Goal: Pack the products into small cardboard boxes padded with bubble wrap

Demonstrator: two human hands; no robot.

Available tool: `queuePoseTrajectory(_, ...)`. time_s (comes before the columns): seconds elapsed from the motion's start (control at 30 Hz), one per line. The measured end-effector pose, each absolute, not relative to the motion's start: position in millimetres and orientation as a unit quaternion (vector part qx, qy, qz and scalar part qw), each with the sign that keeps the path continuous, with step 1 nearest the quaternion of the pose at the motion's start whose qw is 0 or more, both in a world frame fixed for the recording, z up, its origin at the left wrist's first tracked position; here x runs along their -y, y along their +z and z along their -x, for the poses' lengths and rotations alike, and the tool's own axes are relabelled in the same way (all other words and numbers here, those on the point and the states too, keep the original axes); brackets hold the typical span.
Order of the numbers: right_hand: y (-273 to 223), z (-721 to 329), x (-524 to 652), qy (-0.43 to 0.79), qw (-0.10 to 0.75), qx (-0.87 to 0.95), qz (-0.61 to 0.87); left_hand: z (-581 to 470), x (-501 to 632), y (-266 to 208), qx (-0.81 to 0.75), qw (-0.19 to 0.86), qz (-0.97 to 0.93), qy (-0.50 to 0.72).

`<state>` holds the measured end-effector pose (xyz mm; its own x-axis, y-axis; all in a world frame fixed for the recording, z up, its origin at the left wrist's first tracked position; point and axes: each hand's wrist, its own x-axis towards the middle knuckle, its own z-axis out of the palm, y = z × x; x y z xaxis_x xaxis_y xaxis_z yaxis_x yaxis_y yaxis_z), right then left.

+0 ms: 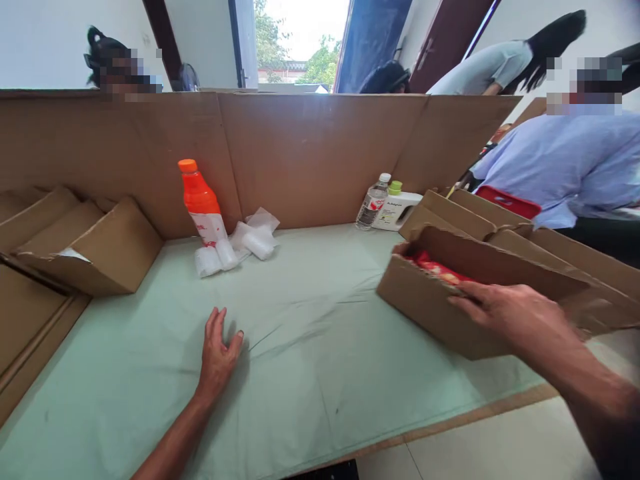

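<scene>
My left hand (220, 350) hovers over or rests on the pale green cloth (310, 333), fingers apart and nothing in them. At the right, my right hand (515, 313) is at the near wall of an open cardboard box (440, 313). Its thumb lies outside the wall and its other fingers reach over the top edge, partly hidden, so it appears to grip the wall. Inside that box, close to the fingertips, lies a red package (437, 268). Beyond my left hand stands an orange bottle (201, 203) with a white label, beside clear bubble-wrap-like plastic (257, 239).
A clear water bottle (373, 205) and a white jug with a green cap (397, 208) stand by the cardboard partition (320, 153). Cardboard boxes (115, 247) line the left, and more boxes (463, 217) the right. Several people are beyond the partition; one in a blue shirt (575, 157) sits at right.
</scene>
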<state>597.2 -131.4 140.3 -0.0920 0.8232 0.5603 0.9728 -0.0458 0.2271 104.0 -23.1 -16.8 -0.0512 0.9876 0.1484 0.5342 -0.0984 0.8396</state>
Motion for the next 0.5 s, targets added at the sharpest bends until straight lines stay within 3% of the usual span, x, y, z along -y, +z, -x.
queuePoseTrajectory(0.1,159,-482,119,-0.228,0.097,0.738,0.627,-94,58,-18,-0.570,0.325,-0.637,0.404)
queuePoseTrajectory(0.2,177,-377,111,-0.084,0.095,0.825,0.551,-81,78,-18,-0.515,0.354,-0.650,0.433)
queuePoseTrajectory(0.37,201,-323,127,0.017,0.262,0.868,0.422,-54,92,-12,-0.520,0.416,-0.591,0.454)
queuePoseTrajectory(0.5,189,-363,124,0.064,0.384,0.700,0.599,-43,100,-11,-0.529,0.448,-0.548,0.468)
